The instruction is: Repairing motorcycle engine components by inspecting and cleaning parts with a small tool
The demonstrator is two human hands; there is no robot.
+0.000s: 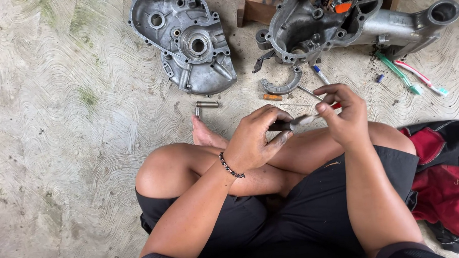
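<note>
I sit cross-legged on a concrete floor. My left hand, with a bead bracelet on the wrist, grips a small dark metal part held over my knees. My right hand holds a slim metal tool with a red handle, its tip resting against the part in the left hand. Both hands meet just above my crossed legs. What the small part is stays hidden by the fingers.
Ahead on the floor lie a grey engine case cover, a larger engine casing, a curved brake shoe, two small metal pins, a blue-capped pen and two toothbrushes. Red and black cloth lies at right.
</note>
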